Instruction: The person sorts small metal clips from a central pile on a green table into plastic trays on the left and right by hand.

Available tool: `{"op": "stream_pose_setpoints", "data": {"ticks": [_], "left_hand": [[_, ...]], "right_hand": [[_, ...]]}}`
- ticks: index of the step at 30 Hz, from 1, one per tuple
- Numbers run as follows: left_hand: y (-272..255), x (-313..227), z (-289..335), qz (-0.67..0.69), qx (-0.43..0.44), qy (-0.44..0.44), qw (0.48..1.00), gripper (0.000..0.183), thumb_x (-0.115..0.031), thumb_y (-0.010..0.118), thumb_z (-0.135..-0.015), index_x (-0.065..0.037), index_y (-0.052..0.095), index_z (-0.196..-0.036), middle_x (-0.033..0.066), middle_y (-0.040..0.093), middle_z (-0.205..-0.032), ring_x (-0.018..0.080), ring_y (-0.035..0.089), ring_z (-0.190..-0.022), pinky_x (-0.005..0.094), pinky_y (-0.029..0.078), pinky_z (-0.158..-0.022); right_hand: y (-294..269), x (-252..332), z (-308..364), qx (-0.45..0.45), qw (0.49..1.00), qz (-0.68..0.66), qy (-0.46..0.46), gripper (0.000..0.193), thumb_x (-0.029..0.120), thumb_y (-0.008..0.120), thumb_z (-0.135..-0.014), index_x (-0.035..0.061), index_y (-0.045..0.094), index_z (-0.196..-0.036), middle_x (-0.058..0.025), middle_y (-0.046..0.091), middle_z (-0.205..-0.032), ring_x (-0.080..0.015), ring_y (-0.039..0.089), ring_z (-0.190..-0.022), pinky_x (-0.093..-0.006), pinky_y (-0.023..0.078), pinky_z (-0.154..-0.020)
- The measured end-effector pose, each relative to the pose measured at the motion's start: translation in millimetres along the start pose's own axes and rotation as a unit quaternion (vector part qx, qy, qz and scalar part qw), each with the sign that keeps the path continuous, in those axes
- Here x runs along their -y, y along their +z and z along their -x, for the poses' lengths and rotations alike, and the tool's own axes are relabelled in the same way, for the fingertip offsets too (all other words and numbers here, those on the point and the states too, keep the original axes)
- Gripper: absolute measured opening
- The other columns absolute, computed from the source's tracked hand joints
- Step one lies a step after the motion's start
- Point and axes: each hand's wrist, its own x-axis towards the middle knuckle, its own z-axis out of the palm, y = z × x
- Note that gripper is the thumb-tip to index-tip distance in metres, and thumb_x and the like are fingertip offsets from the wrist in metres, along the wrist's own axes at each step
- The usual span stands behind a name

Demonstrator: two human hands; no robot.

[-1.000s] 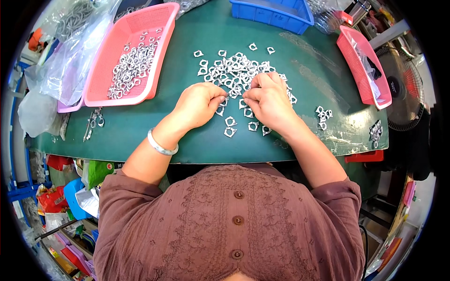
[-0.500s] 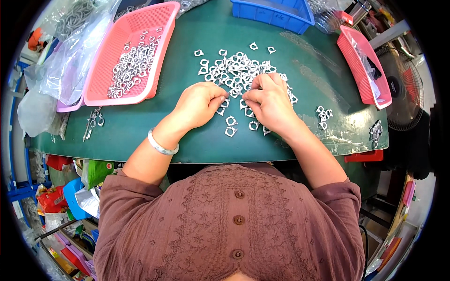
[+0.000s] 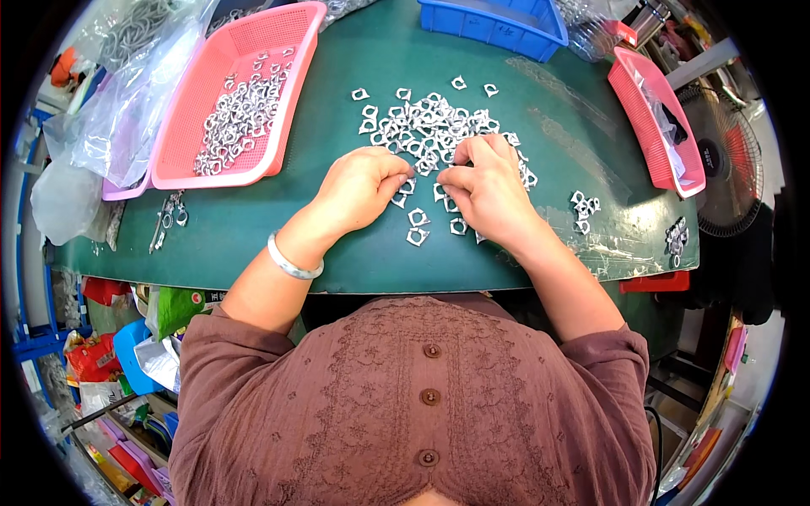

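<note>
A heap of small silver metal ring pieces with pointed lugs (image 3: 426, 126) lies in the middle of the green table. At its near left edge is my left hand (image 3: 361, 187), thumb and forefinger pinched together just above a couple of ring pieces (image 3: 402, 192). My right hand (image 3: 491, 187) covers the heap's near right side, its fingers also closed in a pinch beside another piece. Whatever sits in either pinch is too small or too hidden to make out. Two loose ring pieces (image 3: 417, 228) lie nearer to me, between my forearms.
On the left stands a pink basket (image 3: 274, 164) with many similar pieces, beside plastic bags (image 3: 118, 126). A blue bin (image 3: 494, 29) sits at the back, another pink basket (image 3: 654, 126) and a fan (image 3: 717, 160) at right. Small groups of pieces (image 3: 582, 211) lie right of my arm.
Almost nothing differs: the whole view has shifted very slightly. Both hands keep their pinched pose at the heap's near edge, with only a tiny movement of the right fingers.
</note>
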Motion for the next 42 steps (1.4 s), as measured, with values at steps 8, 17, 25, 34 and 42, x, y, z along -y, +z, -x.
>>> {"op": "stream_pose_setpoints", "data": {"ticks": [8, 17, 25, 34, 42], "left_hand": [[1.4, 4.0, 3.3, -0.003, -0.033, -0.007, 0.999, 0.011, -0.003, 0.069, -0.082, -0.004, 0.071, -0.093, 0.0092, 0.060, -0.084, 0.0266, 0.061, -0.077, 0.0355, 0.049, -0.069], [-2.6, -8.9, 5.7, -0.071, 0.004, -0.017, 0.997, 0.020, -0.013, 0.076, -0.077, -0.003, 0.068, -0.093, 0.0097, 0.061, -0.084, 0.0266, 0.062, -0.076, 0.0353, 0.051, -0.068], [-7.9, -4.9, 2.8, 0.026, 0.049, -0.026, 0.998, 0.019, -0.003, 0.073, -0.076, -0.003, 0.067, -0.094, 0.0070, 0.061, -0.084, 0.0192, 0.062, -0.075, 0.0309, 0.051, -0.069], [-12.2, -1.3, 1.9, 0.026, 0.074, 0.013, 0.997, 0.022, -0.001, 0.073, -0.073, -0.004, 0.065, -0.093, 0.0068, 0.061, -0.085, 0.0211, 0.061, -0.079, 0.0328, 0.051, -0.072], [-14.7, -4.0, 0.0, 0.002, 0.088, 0.081, 0.993, 0.017, -0.002, 0.073, -0.073, -0.005, 0.067, -0.089, 0.0065, 0.061, -0.083, 0.0235, 0.059, -0.077, 0.0352, 0.048, -0.070]], "right_hand": [[-4.1, 6.8, 0.0, 0.031, 1.000, -0.005, -0.004, 0.007, 0.010, 0.074, -0.071, 0.0117, 0.076, -0.078, -0.0033, 0.057, -0.088, -0.0252, 0.052, -0.094, -0.0405, 0.040, -0.087], [-4.8, 6.4, 4.1, 0.033, 0.999, -0.014, 0.004, 0.009, 0.009, 0.073, -0.072, 0.0112, 0.076, -0.080, -0.0030, 0.058, -0.089, -0.0251, 0.052, -0.095, -0.0402, 0.041, -0.087], [-3.7, 5.6, 5.4, 0.032, 0.999, -0.020, 0.009, 0.009, 0.009, 0.074, -0.072, 0.0101, 0.075, -0.081, -0.0031, 0.058, -0.088, -0.0253, 0.051, -0.095, -0.0401, 0.040, -0.087], [-4.6, 7.2, 5.8, 0.039, 0.999, -0.026, 0.012, 0.008, 0.009, 0.074, -0.072, 0.0098, 0.075, -0.080, -0.0034, 0.057, -0.089, -0.0256, 0.051, -0.095, -0.0402, 0.039, -0.087], [-6.3, 6.8, -2.4, 0.063, 0.998, -0.014, -0.009, 0.008, 0.011, 0.072, -0.074, 0.0089, 0.074, -0.082, -0.0052, 0.058, -0.090, -0.0268, 0.051, -0.096, -0.0417, 0.038, -0.089]]}}
